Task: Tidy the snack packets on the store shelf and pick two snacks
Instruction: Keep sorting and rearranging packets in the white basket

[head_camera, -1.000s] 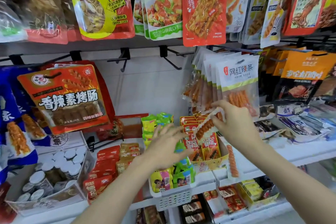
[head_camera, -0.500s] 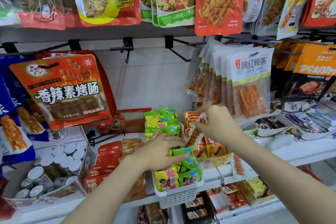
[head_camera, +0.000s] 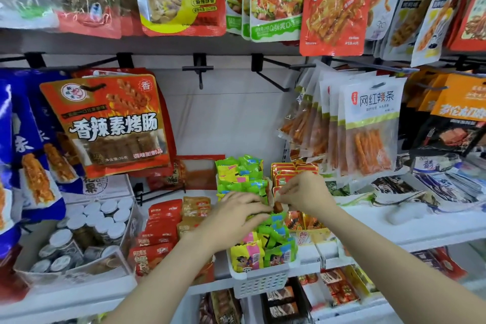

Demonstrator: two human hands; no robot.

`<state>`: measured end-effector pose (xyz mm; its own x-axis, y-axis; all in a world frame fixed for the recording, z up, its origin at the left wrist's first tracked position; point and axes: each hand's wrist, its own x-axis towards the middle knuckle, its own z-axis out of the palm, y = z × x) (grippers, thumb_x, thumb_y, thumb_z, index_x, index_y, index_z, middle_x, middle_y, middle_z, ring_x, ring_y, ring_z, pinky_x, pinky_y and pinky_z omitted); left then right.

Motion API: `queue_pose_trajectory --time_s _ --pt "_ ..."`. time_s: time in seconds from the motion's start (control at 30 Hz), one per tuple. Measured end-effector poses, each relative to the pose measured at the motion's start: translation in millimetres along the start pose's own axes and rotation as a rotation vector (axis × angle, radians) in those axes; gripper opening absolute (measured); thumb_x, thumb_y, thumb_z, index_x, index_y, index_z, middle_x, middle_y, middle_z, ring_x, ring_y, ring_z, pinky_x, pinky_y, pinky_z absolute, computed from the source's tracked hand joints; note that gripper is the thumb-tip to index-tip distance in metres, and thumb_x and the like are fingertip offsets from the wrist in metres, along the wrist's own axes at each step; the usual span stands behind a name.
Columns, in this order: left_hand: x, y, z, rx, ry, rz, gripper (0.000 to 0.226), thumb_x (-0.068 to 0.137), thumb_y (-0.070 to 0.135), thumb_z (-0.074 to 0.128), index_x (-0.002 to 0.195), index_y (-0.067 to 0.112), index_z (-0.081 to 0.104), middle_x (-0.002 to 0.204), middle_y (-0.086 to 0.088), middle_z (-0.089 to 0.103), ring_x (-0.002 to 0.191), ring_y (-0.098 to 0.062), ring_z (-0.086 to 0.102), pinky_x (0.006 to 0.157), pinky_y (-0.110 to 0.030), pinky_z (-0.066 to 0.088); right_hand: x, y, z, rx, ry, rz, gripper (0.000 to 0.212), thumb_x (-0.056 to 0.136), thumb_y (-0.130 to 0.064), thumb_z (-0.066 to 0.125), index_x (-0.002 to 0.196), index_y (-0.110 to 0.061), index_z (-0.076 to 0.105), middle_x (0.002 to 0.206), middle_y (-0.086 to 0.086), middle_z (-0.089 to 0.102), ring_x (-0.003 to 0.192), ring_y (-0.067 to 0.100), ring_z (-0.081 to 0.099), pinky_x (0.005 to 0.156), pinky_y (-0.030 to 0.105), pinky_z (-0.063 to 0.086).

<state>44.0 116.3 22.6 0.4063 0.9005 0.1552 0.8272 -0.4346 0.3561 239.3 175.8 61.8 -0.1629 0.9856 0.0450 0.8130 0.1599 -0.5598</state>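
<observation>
Store shelf, head view. Our left hand (head_camera: 238,214) lies palm-down, fingers loosely spread and holding nothing, on the green snack packets (head_camera: 268,231) in the white basket (head_camera: 260,281). Our right hand (head_camera: 306,193), fingers curled, pinches a clear sleeve of orange-brown snack sticks (head_camera: 277,207) between the basket and the box of orange packets (head_camera: 295,173). Compared with half a second earlier, the right hand has dropped from beside the hanging white strip packets (head_camera: 368,129) toward the left hand, and only the sleeve's end now shows.
</observation>
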Motion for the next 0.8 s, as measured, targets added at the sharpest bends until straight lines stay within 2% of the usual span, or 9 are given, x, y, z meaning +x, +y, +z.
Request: queue_pose_trajectory --time_s 0.07,0.13,0.2,0.3,0.43,0.57,0.63,0.7,0.8 --pt "0 2 1 0.004 0.013 -0.013 0.035 0.104 0.044 0.039 0.134 0.039 0.057 0.137 0.014 0.053 0.13 -0.008 0.039 0.111 -0.029 0.021 -1 -6 13 0.006 0.019 0.005 0.013 0.077 -0.027 0.082 0.079 -0.014 0.079 0.075 0.002 0.075 0.067 0.011 0.068 0.053 0.007 0.042" --pt "0 5 -1 -0.021 0.015 -0.03 0.034 0.103 0.041 0.042 0.132 0.037 0.059 0.134 0.014 0.056 0.128 -0.009 0.041 0.112 -0.031 0.024 -3 -11 21 0.026 0.018 0.001 0.012 0.077 -0.023 0.082 0.082 -0.012 0.079 0.08 0.003 0.076 0.075 0.012 0.069 0.06 0.012 0.045" --pt "-1 7 -4 -0.062 0.001 -0.041 0.034 0.103 0.041 0.045 0.132 0.034 0.06 0.133 0.012 0.057 0.127 -0.01 0.043 0.114 -0.037 0.027 -5 -14 17 0.033 0.039 -0.022 0.01 0.079 -0.022 0.08 0.083 -0.013 0.079 0.08 0.002 0.076 0.074 0.011 0.069 0.068 0.018 0.051" --pt "-6 11 -9 -0.069 -0.015 -0.055 0.039 0.102 0.045 0.043 0.135 0.03 0.058 0.145 0.007 0.05 0.137 -0.012 0.038 0.119 -0.038 0.021 -15 -9 1 0.097 -0.024 -0.088 0.022 0.087 -0.03 0.072 0.104 -0.017 0.075 0.095 -0.001 0.076 0.07 0.0 0.064 0.065 0.011 0.049" --pt "-30 19 -5 0.004 -0.027 -0.089 0.057 0.098 0.061 0.037 0.146 0.032 0.043 0.159 0.004 0.03 0.149 -0.016 0.018 0.122 -0.042 0.015 -47 1 -14 0.061 -0.116 -0.242 0.045 0.091 -0.047 0.063 0.13 -0.026 0.062 0.126 -0.015 0.063 0.1 -0.001 0.06 0.082 0.01 0.045" --pt "-67 21 2 0.054 0.075 -0.116 0.084 0.084 0.074 0.05 0.154 0.034 0.026 0.163 0.012 0.01 0.151 -0.011 0.0 0.124 -0.036 0.005 -80 10 -10 -0.121 -0.082 -0.422 0.065 0.082 -0.055 0.069 0.139 -0.028 0.053 0.143 -0.013 0.05 0.13 0.004 0.046 0.106 0.015 0.03" --pt "-75 22 5 0.062 0.088 -0.156 0.083 0.088 0.061 0.058 0.156 0.032 0.019 0.164 0.012 0.008 0.151 -0.011 0.003 0.122 -0.031 0.004 -90 10 0 -0.175 -0.06 -0.441 0.069 0.081 -0.056 0.069 0.141 -0.027 0.051 0.145 -0.013 0.047 0.134 0.007 0.043 0.11 0.021 0.031" --pt "-76 24 7 0.023 0.083 -0.186 0.079 0.094 0.044 0.061 0.157 0.031 0.016 0.164 0.011 0.009 0.15 -0.012 0.01 0.12 -0.028 0.009 -96 8 11 -0.194 -0.03 -0.42 0.066 0.083 -0.052 0.069 0.14 -0.026 0.051 0.142 -0.011 0.051 0.13 0.011 0.049 0.107 0.027 0.04" --pt "-75 28 10 -0.051 0.1 -0.214 0.075 0.096 0.036 0.06 0.157 0.033 0.015 0.164 0.015 0.007 0.149 -0.014 0.017 0.12 -0.035 0.023 -100 5 22 -0.232 -0.02 -0.378 0.06 0.087 -0.046 0.068 0.14 -0.026 0.051 0.142 -0.008 0.053 0.129 0.012 0.05 0.103 0.029 0.044"
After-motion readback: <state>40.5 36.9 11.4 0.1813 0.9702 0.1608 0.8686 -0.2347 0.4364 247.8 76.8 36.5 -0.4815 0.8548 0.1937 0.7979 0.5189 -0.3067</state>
